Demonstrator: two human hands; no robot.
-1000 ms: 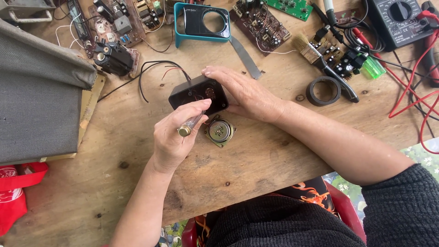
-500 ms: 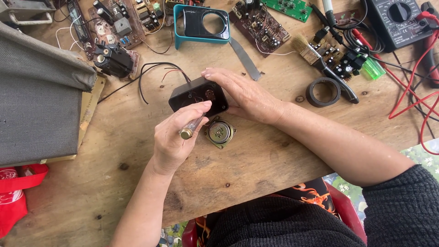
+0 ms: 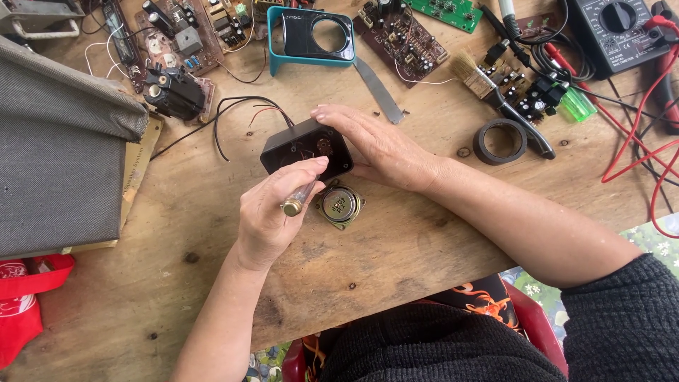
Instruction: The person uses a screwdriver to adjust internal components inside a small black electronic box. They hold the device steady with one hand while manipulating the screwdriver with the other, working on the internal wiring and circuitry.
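Note:
A small black plastic case lies open side up near the middle of the wooden table, with black and red wires running out of its far side. My right hand rests over the case's right edge and holds it down. My left hand grips a screwdriver with a clear handle and brass end; its tip points into the case. A small round speaker lies on the table just in front of the case, between my hands.
A grey speaker cabinet fills the left. Circuit boards, a teal and black cover, a metal strip, a brush, a roll of black tape and a multimeter with red leads crowd the far side. Red cloth lies at the bottom left.
My left hand has turned the screwdriver slightly at the case. My right hand and the case have stayed where they were.

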